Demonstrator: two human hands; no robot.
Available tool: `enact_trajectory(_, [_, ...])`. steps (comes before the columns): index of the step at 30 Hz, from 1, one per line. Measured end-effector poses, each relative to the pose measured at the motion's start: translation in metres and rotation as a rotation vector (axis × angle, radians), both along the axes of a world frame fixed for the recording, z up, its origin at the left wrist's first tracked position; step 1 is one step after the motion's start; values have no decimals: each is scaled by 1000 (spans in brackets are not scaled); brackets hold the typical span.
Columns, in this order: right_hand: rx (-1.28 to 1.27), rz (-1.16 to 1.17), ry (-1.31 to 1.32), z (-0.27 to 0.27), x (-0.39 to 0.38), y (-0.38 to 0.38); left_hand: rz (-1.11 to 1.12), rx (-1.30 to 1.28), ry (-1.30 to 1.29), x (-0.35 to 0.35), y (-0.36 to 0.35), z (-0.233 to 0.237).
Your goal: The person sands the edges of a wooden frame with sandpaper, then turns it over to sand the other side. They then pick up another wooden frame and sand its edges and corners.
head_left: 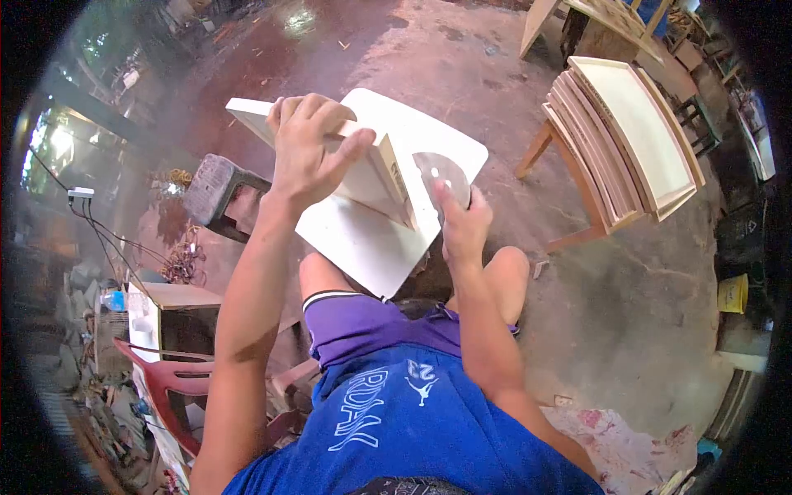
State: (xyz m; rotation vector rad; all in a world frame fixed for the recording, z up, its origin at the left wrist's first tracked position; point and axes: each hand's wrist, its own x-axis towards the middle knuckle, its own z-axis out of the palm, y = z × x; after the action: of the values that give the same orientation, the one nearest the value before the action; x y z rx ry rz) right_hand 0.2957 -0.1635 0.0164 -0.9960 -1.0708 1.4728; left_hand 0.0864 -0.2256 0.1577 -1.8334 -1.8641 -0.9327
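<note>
Stool (216,186) stands left of your knees. Your left hand (307,148) grips the top edge of the panel (363,239), tilted over your lap. Your right hand (464,223) holds a round disc (441,172) against its face; frames (627,140) lean stacked at right

Soft daylight, brightest at the leafy green opening (48,147) on the left; glare on the reddish concrete floor (299,20). Pale flat wooden panel (359,235) sharp; fisheye edges bent, blurred, black-cornered.
</note>
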Motion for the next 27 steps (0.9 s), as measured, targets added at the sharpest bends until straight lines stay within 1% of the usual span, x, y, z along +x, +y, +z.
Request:
enact_trajectory(1, [-12, -3, 9, -12, 6, -4, -24, -70, -7, 7, -2, 5])
enact_trajectory(2, [-99, 18, 11, -23, 13, -9, -24, -84, -1, 14, -2, 9])
enact_trajectory(3, [-185, 42, 11, -29, 19, -16, 27, -177, -42, 22, -2, 13])
enact_trajectory(4, [-189, 48, 19, -33, 22, -21, 81, -261, -79, 27, -1, 16])
enact_trajectory(6, [-223, 69, -62, -37, 26, -28, 88, -305, -104, 30, -3, 21])
enact_trajectory(10, [-298, 102, 91, -46, 34, -28, 78, -399, -182, 35, -16, 29])
enact_trajectory(12, [-342, 122, 134, -50, 36, -23, 98, -417, -202, 30, -25, 24])
enact_trajectory(14, [-352, 87, 206, -46, 38, -18, 125, -441, -229, 29, -38, 22])
enact_trajectory(16, [-391, 140, 229, -34, 40, -20, 99, -394, -276, 37, -49, 24])
enact_trajectory(18, [-359, 196, 447, -14, 39, -22, 106, -369, -286, 38, -56, 22])
enact_trajectory(20, [-348, 260, 476, 14, 35, -29, 58, -316, -328, 38, -61, 19])
enact_trajectory(22, [-399, 402, 573, 45, 28, -36, 89, -301, -310, 38, -65, 14])
enact_trajectory(24, [-420, 434, 560, 72, 18, -41, 63, -201, -299, 37, -69, 7])
enact_trajectory(26, [-442, 565, 549, 91, 7, -45, 66, -188, -322, 38, -73, 4])
enact_trajectory(27, [-443, 570, 545, 100, 2, -47, 64, -175, -337, 37, -75, 3])
